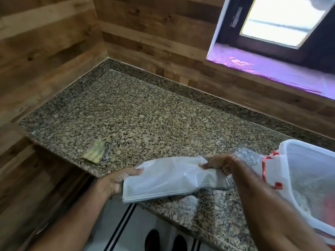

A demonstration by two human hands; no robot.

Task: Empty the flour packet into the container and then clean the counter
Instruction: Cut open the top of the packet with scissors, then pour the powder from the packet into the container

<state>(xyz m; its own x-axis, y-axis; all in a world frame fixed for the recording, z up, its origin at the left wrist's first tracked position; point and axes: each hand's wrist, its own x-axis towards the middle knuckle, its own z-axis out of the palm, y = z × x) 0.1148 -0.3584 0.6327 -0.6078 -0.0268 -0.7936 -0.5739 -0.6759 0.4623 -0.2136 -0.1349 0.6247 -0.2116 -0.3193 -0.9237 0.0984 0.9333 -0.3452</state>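
Flour packet (168, 178) held flat above granite counter (145, 115), left hand (117, 182) gripping one end with thumb on top, right hand (217, 163) pinching the other end, translucent container (308, 160) just beside.

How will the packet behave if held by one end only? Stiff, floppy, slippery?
Likely floppy: the packet is thin film, creased and sagging between the left hand and right hand. Probably very light: it looks flattened, near empty. Possibly slippery, since the film is glossy and flour dusts the counter beneath.
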